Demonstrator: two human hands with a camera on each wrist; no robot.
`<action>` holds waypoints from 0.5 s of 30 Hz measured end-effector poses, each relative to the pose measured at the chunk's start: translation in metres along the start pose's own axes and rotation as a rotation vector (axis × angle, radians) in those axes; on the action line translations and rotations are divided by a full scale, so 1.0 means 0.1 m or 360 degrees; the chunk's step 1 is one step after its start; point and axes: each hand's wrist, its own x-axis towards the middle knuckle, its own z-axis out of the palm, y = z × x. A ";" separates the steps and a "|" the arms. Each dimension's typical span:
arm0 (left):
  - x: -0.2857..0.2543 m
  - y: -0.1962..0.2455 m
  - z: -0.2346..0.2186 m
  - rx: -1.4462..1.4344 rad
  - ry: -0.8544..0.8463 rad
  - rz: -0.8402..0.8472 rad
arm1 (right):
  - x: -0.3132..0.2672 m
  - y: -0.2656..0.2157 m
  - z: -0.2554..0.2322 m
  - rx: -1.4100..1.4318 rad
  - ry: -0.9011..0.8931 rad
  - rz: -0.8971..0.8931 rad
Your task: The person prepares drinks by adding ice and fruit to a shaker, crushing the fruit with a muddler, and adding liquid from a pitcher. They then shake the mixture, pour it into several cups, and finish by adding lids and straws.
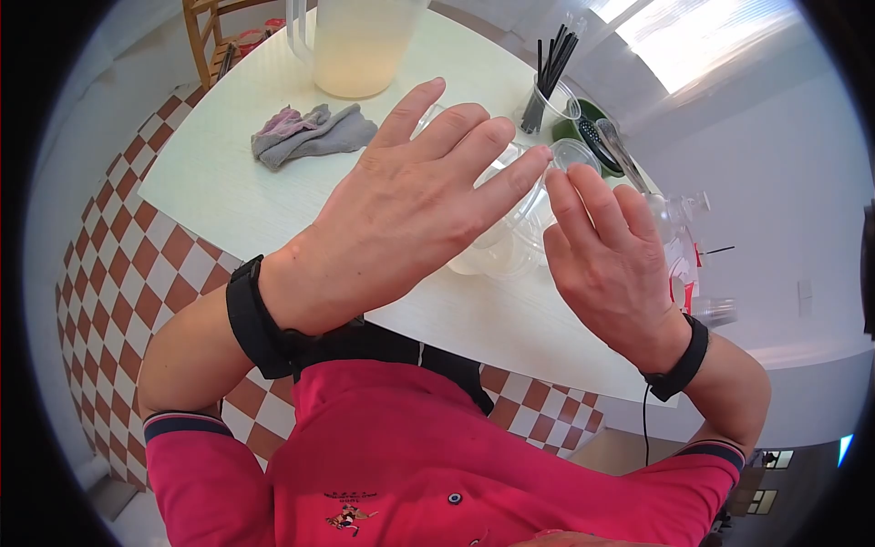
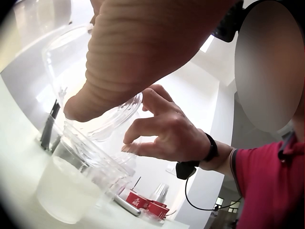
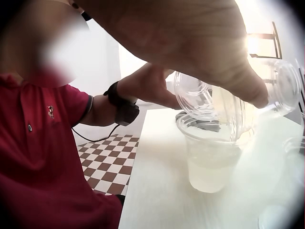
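Between the two hands are clear plastic lids (image 3: pixel 195 98), tilted on edge above a clear cup (image 3: pixel 209 167) of cloudy pale liquid. The left hand (image 1: pixel 410 191) grips the lids from one side, its fingers spread and its thumb hidden in the head view. From the other side the right hand (image 1: pixel 611 255) pinches their rims with bent fingers, also seen in the left wrist view (image 2: pixel 167 129). The same cup (image 2: pixel 66 191) stands upright below them in that view. How many lids there are cannot be told.
A large pitcher (image 1: pixel 360 46) of pale liquid stands at the back, with a grey cloth (image 1: pixel 314 135) before it. Black straws (image 1: pixel 551 68) in a clear cup, a green container (image 1: pixel 592 114) with utensils, a glass bottle (image 1: pixel 670 211) and stacked cups (image 1: pixel 714 311) are on the right.
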 end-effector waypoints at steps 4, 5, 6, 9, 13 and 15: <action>-0.03 -0.06 0.02 -0.0046 0.0021 -0.0044 | 0.01 0.06 0.04 0.0092 0.0071 0.0055; -0.05 -0.09 0.02 -0.0056 0.0028 -0.0049 | 0.01 0.10 0.05 0.0124 0.0085 0.0069; -0.06 -0.11 0.02 -0.0168 0.0020 -0.0109 | 0.01 0.13 0.06 0.0155 0.0101 0.0084; -0.10 -0.20 0.02 -0.0449 0.0007 -0.0275 | 0.01 0.24 0.05 0.0433 0.0016 0.0312; -0.13 -0.37 0.20 -0.0783 0.0072 -0.0486 | -0.02 0.37 0.28 0.0991 0.0015 0.0733; -0.14 -0.46 0.35 -0.0910 0.0124 -0.0638 | -0.01 0.43 0.45 0.1217 -0.0028 0.0935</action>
